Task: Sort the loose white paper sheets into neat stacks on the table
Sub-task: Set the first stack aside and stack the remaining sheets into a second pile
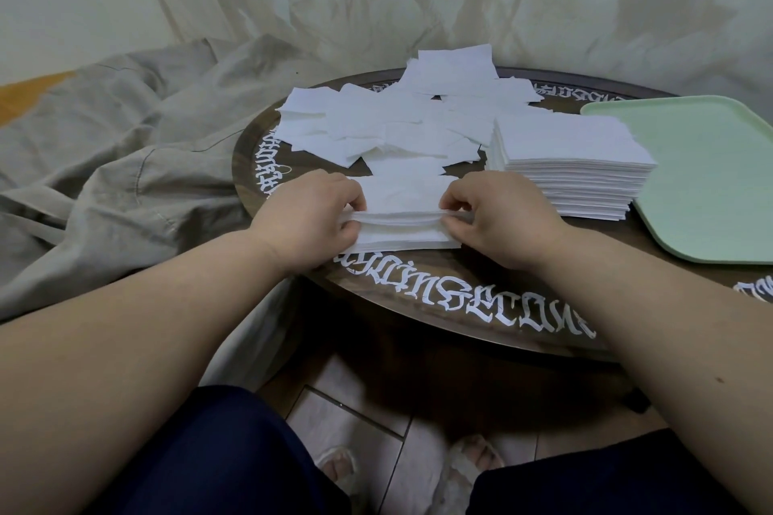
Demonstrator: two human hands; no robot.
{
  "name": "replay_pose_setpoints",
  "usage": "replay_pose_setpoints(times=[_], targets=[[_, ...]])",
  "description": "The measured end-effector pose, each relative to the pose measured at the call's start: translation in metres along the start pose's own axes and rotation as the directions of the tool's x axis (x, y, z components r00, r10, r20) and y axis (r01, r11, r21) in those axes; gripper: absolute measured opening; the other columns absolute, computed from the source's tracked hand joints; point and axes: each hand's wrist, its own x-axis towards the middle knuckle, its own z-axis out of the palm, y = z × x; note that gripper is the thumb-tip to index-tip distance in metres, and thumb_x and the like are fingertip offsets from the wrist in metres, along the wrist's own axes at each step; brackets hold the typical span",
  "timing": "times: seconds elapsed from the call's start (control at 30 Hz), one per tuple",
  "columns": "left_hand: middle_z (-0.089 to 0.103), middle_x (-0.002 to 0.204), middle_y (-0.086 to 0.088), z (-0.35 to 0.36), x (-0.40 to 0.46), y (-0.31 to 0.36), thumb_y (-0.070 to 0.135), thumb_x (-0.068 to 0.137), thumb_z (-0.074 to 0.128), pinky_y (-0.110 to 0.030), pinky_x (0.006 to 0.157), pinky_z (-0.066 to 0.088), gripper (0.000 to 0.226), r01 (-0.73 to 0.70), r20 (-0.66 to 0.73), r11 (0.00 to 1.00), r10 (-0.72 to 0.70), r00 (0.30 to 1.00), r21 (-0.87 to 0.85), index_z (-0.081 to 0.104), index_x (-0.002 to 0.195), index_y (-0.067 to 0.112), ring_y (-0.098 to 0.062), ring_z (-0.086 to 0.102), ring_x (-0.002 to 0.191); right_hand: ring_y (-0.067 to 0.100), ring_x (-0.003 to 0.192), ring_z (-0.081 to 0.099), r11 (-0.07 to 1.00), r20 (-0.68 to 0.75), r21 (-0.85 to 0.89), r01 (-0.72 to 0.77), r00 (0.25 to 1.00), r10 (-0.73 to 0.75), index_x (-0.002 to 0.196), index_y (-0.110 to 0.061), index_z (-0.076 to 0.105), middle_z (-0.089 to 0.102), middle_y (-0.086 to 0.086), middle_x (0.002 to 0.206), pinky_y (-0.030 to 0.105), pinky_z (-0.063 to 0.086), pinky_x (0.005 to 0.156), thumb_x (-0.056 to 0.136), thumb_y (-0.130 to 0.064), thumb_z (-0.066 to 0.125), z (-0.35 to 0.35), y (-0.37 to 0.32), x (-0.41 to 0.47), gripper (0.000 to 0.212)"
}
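Left hand [311,217] and right hand [500,220], fingers curled, each pinching an opposite end of small paper stack [403,207].

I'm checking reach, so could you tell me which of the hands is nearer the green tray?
Right. The right hand grips the small stack's right end, toward the green tray; the left hand grips its far end.

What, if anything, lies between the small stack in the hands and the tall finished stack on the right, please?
Nothing visible does. The small stack, gripped by the left hand and right hand, sits just left of the tall stack, with only bare table between. The loose sheets lie farther back.
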Motion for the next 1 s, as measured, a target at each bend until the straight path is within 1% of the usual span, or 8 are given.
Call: replay_pose_setpoints(times=[0.13,0.23,0.3,0.43,0.67,0.77,0.87,1.0], targets=[[0.046,0.073,0.013,-0.003,-0.002,-0.001,0.019,0.080,0.060,-0.028,0.065,0.031,0.011,0.062,-0.003,0.998,-0.063,0.998,-0.023,0.060,0.091,0.020,-0.016,0.047,0.078,0.020,0.097,0.059,0.999,0.046,0.016,-0.030,0.999,0.029,0.110,-0.019,0.065,0.064,-0.001,0.103,0.030,0.043,0.078,0.088,-0.029,0.059,-0.003,0.005,-0.002,0.025],[0.055,0.081,0.008,-0.002,-0.002,-0.002,0.015,0.079,0.060,-0.031,0.067,0.037,0.011,0.090,-0.011,0.993,-0.091,0.996,-0.082,0.058,0.090,0.018,-0.019,0.053,0.078,0.019,0.092,0.061,0.993,-0.009,0.102,-0.056,0.998,0.057,0.103,-0.016,0.066,0.066,-0.002,0.094,0.029,0.044,0.077,0.088,-0.022,0.059,-0.004,0.005,-0.004,0.018],[0.061,0.091,0.001,-0.001,-0.001,-0.002,0.011,0.078,0.059,-0.035,0.073,0.044,0.012,0.104,-0.065,0.987,-0.113,0.991,-0.126,0.057,0.089,0.016,-0.022,0.056,0.081,0.016,0.086,0.058,0.990,-0.084,0.127,-0.066,0.993,0.077,0.100,-0.014,0.066,0.060,-0.005,0.086,0.027,0.040,0.074,0.089,-0.021,0.059,-0.005,0.002,-0.003,0.015],[0.055,0.090,-0.002,-0.005,0.000,-0.007,0.004,0.073,0.060,-0.039,0.070,0.045,0.017,0.100,-0.169,0.985,-0.124,0.978,-0.141,0.053,0.082,0.016,-0.023,0.052,0.079,0.020,0.082,0.056,0.992,-0.212,0.124,0.015,0.977,0.012,0.091,-0.013,0.065,0.061,0.001,0.089,0.032,0.043,0.073,0.086,-0.018,0.064,-0.006,-0.002,0.000,0.008],[0.046,0.091,0.005,-0.006,-0.009,-0.011,0.017,0.074,0.070,-0.027,0.070,0.033,0.022,0.083,0.106,0.989,-0.070,0.992,-0.126,0.049,0.078,0.021,-0.017,0.047,0.080,0.010,0.080,0.043,0.997,0.005,0.047,0.067,0.998,-0.067,0.091,-0.017,0.064,0.048,-0.007,0.087,0.025,0.030,0.068,0.085,-0.024,0.063,-0.001,-0.001,-0.003,0.009],[0.048,0.092,0.006,-0.009,-0.010,-0.010,0.029,0.072,0.076,-0.028,0.074,0.040,0.026,0.091,0.132,0.989,-0.076,0.988,-0.112,0.052,0.078,0.022,-0.015,0.052,0.081,0.011,0.080,0.045,0.997,0.076,0.047,0.057,0.995,-0.060,0.090,-0.020,0.060,0.047,-0.007,0.090,0.024,0.031,0.068,0.084,-0.029,0.066,-0.001,-0.001,-0.004,0.012],[0.048,0.094,0.007,-0.011,-0.011,-0.010,0.041,0.068,0.079,-0.029,0.077,0.044,0.033,0.107,0.176,0.989,-0.089,0.980,-0.099,0.051,0.078,0.025,-0.013,0.055,0.078,0.015,0.080,0.051,0.999,0.110,0.040,-0.007,0.994,0.003,0.084,-0.022,0.054,0.048,-0.005,0.094,0.029,0.040,0.071,0.080,-0.039,0.069,-0.001,0.000,-0.004,0.023],[0.051,0.089,0.005,-0.010,-0.010,-0.009,0.047,0.068,0.078,-0.030,0.073,0.041,0.038,0.161,0.198,0.986,-0.150,0.969,-0.039,0.052,0.081,0.021,-0.016,0.052,0.080,0.018,0.074,0.050,0.997,0.122,-0.026,-0.075,0.990,0.077,0.076,-0.020,0.049,0.054,-0.005,0.078,0.031,0.035,0.062,0.077,-0.051,0.068,-0.003,0.001,-0.002,0.036]])
